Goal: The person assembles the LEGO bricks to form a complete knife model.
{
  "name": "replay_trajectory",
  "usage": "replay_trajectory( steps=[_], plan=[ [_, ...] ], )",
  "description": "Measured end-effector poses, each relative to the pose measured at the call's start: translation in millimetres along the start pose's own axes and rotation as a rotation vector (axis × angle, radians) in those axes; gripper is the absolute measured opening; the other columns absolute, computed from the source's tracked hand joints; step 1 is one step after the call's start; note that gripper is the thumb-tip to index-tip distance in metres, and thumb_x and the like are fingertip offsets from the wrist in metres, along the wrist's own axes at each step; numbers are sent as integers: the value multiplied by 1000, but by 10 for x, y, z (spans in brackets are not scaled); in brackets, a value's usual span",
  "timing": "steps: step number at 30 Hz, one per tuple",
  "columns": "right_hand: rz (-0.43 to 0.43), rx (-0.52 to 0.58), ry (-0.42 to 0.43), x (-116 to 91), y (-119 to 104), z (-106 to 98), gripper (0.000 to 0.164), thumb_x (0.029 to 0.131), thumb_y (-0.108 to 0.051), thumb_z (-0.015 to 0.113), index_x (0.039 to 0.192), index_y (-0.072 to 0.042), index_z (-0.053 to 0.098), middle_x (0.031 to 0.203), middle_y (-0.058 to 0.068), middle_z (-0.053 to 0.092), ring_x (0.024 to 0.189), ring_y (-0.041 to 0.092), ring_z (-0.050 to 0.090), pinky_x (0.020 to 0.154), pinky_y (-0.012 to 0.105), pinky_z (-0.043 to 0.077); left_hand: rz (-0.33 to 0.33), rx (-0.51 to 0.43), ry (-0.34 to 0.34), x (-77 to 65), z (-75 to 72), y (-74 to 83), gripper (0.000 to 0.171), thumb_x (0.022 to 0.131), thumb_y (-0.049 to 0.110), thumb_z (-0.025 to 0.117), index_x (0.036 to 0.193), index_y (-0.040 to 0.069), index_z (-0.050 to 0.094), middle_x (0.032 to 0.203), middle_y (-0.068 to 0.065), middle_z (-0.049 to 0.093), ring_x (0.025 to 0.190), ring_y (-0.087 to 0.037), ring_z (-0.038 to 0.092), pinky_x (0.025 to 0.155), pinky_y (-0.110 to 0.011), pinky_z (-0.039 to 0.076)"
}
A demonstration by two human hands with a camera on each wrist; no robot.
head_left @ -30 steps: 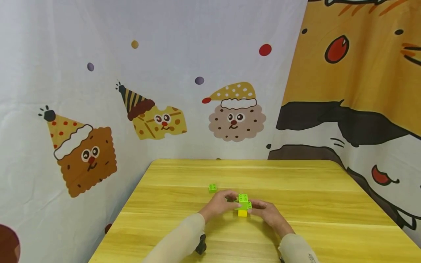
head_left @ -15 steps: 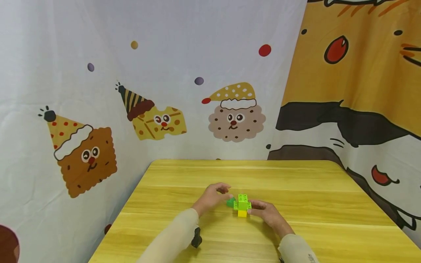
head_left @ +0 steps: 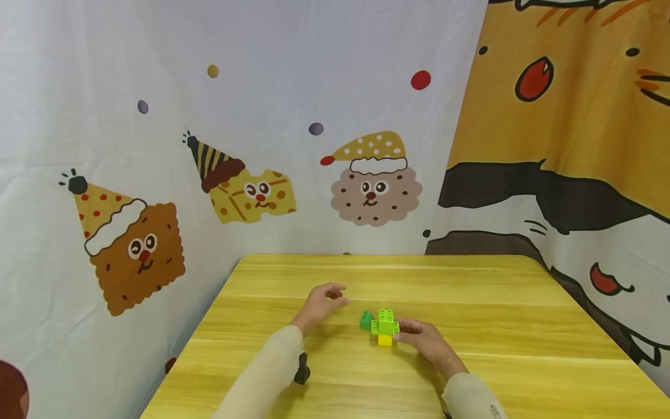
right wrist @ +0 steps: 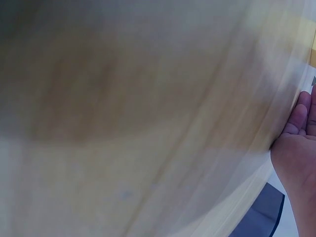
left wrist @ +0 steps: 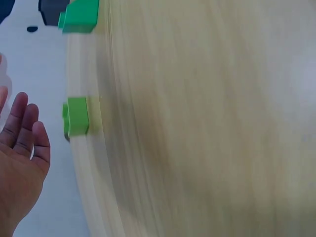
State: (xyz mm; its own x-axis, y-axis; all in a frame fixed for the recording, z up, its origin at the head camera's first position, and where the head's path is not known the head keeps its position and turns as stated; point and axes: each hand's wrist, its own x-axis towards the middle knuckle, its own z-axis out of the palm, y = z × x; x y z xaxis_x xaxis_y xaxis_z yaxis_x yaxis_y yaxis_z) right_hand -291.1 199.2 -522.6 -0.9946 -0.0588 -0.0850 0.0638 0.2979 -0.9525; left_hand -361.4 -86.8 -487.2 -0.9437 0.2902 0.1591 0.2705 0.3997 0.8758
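A small stack of toy building blocks (head_left: 385,328) stands on the table, light green above with a yellow block (head_left: 384,340) at the bottom. My right hand (head_left: 430,343) holds the stack at its right end, thumb in front and fingers behind. In the right wrist view, part of the right hand (right wrist: 298,148) shows at the edge, but no block. A darker green sloped block (head_left: 366,320) sits against the stack's left side. To the left, my left hand (head_left: 320,305) reaches out with loosely bent fingers. Its fingers largely hide a loose light green block (left wrist: 78,116) in the head view.
The wooden table (head_left: 471,297) carries the blocks and reaches back to a printed cloth (head_left: 293,87) with cartoon figures. A black wrist strap piece (head_left: 302,369) hangs under the left sleeve (head_left: 262,372).
My left hand has left the stack and moved left and away to the loose light green block, uncovering the darker green block. My right hand has stayed at the stack.
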Motion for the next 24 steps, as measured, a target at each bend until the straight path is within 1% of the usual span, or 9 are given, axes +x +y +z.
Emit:
replay_trajectory(
  steps=[5,11,14,18,24],
  plan=[
    [-7,9,2,-5,-3,4,47,84,-22,80,126,-4,68,120,11,67,112,27,60,98,51,45,-25,-10,33,21,-103,-67,39,94,30,71,129,15,64,120,-12,61,106,-22,55,87,-41,50],
    [-12,11,4,-14,-8,0,47,84,-20,81,126,-3,68,120,11,67,111,27,60,98,51,45,-47,-7,66,63,-187,-114,44,93,34,72,131,13,63,122,-15,60,109,-26,55,88,-44,49],
    [-7,11,5,-18,-9,-5,48,84,-22,81,126,-4,67,121,11,67,112,28,60,98,51,45,-61,-1,66,80,-215,-144,47,93,36,71,132,13,63,126,-18,59,111,-26,55,91,-45,48],
    [-6,8,-5,-20,-14,-10,50,84,-24,81,128,-4,66,123,12,66,114,29,59,99,52,44,-68,6,58,90,-250,-186,47,93,35,72,132,11,62,128,-19,58,114,-28,54,95,-48,46],
    [-21,3,2,-14,-8,1,48,84,-22,81,126,-3,67,123,12,66,113,29,60,98,51,45,-85,37,54,109,-276,-258,49,92,31,73,132,5,61,127,-21,58,114,-30,54,95,-50,45]
  ],
)
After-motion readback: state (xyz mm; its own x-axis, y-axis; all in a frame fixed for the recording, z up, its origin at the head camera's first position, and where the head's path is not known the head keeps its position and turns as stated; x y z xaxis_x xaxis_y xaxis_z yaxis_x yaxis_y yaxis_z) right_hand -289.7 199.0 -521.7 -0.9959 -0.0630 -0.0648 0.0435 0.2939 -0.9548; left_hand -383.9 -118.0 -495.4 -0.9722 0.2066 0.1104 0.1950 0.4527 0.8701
